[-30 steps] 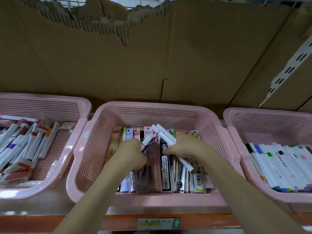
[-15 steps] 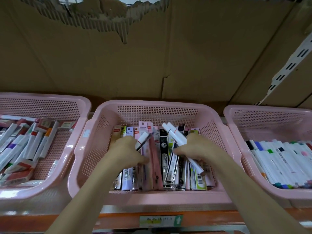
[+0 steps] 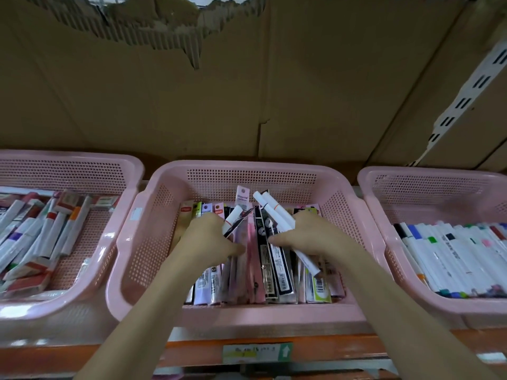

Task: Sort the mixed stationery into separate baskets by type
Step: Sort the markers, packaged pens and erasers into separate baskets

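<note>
The middle pink basket holds a row of flat packaged pens standing on edge. Both hands are inside it. My left hand grips one white marker with a red ring and its thumb presses into the pink packs. My right hand holds two white markers slanting up to the left, their lower ends poking out below the palm; its thumb touches a black pack.
A left pink basket holds mixed white markers and red-and-white boxes. A right pink basket holds a neat row of white markers with coloured caps. Torn cardboard backs the shelf; an orange shelf edge runs below.
The hands have spread the packs apart in the middle basket. A pink pack has risen at the back, and the markers in my right hand now point higher.
</note>
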`<state>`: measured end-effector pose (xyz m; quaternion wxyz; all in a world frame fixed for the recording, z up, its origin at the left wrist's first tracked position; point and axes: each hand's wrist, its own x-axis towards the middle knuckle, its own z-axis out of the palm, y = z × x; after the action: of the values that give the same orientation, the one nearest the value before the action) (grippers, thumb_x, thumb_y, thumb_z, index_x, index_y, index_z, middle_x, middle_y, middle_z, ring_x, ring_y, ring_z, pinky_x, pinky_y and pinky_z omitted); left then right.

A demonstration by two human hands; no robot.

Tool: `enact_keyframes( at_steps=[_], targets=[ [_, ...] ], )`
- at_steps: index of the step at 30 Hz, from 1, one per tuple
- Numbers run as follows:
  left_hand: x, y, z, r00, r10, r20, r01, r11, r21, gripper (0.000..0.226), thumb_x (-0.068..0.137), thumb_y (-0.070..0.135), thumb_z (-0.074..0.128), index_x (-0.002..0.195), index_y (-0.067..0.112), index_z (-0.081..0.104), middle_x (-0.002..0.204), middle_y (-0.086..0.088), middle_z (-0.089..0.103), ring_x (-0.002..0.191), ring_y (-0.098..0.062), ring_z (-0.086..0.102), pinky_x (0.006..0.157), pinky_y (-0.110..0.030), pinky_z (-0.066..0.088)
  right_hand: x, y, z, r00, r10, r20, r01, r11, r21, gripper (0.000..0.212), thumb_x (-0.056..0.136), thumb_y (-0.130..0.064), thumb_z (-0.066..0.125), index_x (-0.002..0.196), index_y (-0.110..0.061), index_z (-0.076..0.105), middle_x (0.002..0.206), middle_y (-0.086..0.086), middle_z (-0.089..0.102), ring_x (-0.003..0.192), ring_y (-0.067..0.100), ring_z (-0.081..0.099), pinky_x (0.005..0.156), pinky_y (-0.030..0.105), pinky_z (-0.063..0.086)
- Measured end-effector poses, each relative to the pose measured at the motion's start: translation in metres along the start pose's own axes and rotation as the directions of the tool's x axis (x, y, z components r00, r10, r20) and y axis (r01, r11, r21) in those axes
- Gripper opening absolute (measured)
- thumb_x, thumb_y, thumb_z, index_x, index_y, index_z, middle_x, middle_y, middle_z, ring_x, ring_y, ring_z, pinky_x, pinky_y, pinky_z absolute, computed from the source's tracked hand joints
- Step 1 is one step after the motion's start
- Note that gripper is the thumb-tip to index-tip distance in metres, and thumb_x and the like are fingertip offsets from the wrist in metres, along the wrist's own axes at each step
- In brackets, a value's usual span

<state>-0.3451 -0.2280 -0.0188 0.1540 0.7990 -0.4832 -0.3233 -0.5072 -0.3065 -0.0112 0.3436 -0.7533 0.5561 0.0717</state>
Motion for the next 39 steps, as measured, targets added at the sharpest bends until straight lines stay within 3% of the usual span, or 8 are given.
enact_keyframes(
  at_steps=[5, 11, 15, 18, 22, 25, 32, 39],
  targets=[
    [-0.001, -0.005, 0.003, 1.000, -0.012, -0.018, 0.015, 0.983, 0.180, 0.047, 0.079, 0.048, 0.069, 0.062, 0.012, 0.045, 0.059, -0.001, 0.047, 0.050, -0.014, 0.042, 0.045, -0.024, 0.032, 0.001, 0.004, 0.008, 0.999, 0.018, -0.033, -0.021, 0.994, -0.104, 0.035, 0.085, -0.040, 0.065, 0.075, -0.015, 0.042, 0.069, 0.000, 0.047, 0.054, 0.011, 0.045, 0.046, 0.023, 0.033],
    [-0.013, 0.004, -0.013, 0.969, -0.025, -0.245, -0.047, 0.958, -0.284, 0.039, 0.096, 0.044, 0.043, 0.076, 0.010, 0.047, 0.064, -0.003, 0.046, 0.054, -0.016, 0.042, 0.049, -0.028, 0.031, -0.005, 0.004, -0.003, 0.972, -0.048, -0.230, 0.049, 0.999, -0.003, 0.036, 0.085, -0.046, 0.062, 0.067, -0.021, 0.044, 0.062, -0.003, 0.049, 0.051, 0.009, 0.046, 0.044, 0.023, 0.031],
    [-0.022, 0.005, -0.022, 0.993, 0.018, -0.120, -0.050, 0.962, -0.268, 0.029, 0.100, 0.036, 0.037, 0.086, 0.014, 0.049, 0.073, -0.002, 0.048, 0.061, -0.013, 0.044, 0.051, -0.025, 0.033, -0.011, -0.005, -0.006, 0.945, -0.068, -0.321, 0.145, 0.964, 0.225, 0.035, 0.086, -0.049, 0.060, 0.084, -0.015, 0.058, 0.064, -0.003, 0.052, 0.054, 0.009, 0.048, 0.045, 0.023, 0.031],
    [-0.024, 0.002, -0.018, 0.989, 0.147, 0.004, -0.144, 0.975, -0.168, 0.024, 0.099, 0.028, 0.042, 0.090, 0.010, 0.054, 0.068, -0.002, 0.049, 0.050, -0.011, 0.035, 0.042, -0.015, 0.028, -0.014, -0.018, -0.003, 0.937, -0.113, -0.331, 0.227, 0.917, 0.329, 0.044, 0.086, -0.055, 0.056, 0.069, -0.014, 0.052, 0.054, -0.004, 0.046, 0.046, 0.010, 0.044, 0.045, 0.022, 0.033],
    [-0.026, 0.000, -0.017, 0.985, 0.170, 0.008, -0.164, 0.959, -0.232, 0.024, 0.094, 0.028, 0.054, 0.077, 0.012, 0.057, 0.063, 0.001, 0.054, 0.040, 0.002, 0.047, 0.040, -0.008, 0.032, -0.011, -0.032, 0.002, 0.932, -0.176, -0.318, 0.267, 0.924, 0.272, 0.039, 0.088, -0.047, 0.059, 0.064, -0.017, 0.049, 0.055, -0.003, 0.046, 0.048, 0.011, 0.044, 0.042, 0.015, 0.033],
    [-0.022, -0.004, -0.023, 0.994, 0.100, -0.045, -0.109, 0.953, -0.282, 0.027, 0.088, 0.032, 0.064, 0.088, 0.005, 0.065, 0.079, -0.016, 0.067, 0.049, -0.001, 0.053, 0.048, -0.013, 0.039, -0.009, -0.039, 0.002, 0.927, -0.153, -0.341, 0.258, 0.923, 0.287, 0.039, 0.089, -0.045, 0.059, 0.063, -0.018, 0.045, 0.055, -0.004, 0.044, 0.046, 0.009, 0.042, 0.034, 0.011, 0.029],
    [0.009, -0.011, -0.017, 0.966, -0.021, -0.256, 0.004, 0.998, -0.066, 0.043, 0.087, 0.037, 0.065, 0.062, 0.007, 0.047, 0.055, -0.001, 0.040, 0.048, -0.011, 0.038, 0.037, -0.014, 0.025, -0.004, -0.035, 0.006, 0.913, -0.099, -0.396, 0.238, 0.917, 0.320, 0.039, 0.090, -0.047, 0.057, 0.064, -0.019, 0.045, 0.053, -0.006, 0.043, 0.043, 0.007, 0.039, 0.035, 0.013, 0.026],
    [0.020, -0.009, 0.008, 0.986, 0.025, -0.163, 0.041, 0.919, 0.391, 0.028, 0.092, 0.035, 0.060, 0.089, 0.008, 0.054, 0.092, -0.009, 0.059, 0.089, -0.026, 0.061, 0.065, -0.031, 0.044, -0.006, -0.026, 0.019, 0.951, -0.057, -0.303, 0.120, 0.974, 0.193, 0.034, 0.089, -0.044, 0.057, 0.069, -0.017, 0.050, 0.060, -0.003, 0.048, 0.051, 0.011, 0.046, 0.046, 0.025, 0.033]
  ],
)
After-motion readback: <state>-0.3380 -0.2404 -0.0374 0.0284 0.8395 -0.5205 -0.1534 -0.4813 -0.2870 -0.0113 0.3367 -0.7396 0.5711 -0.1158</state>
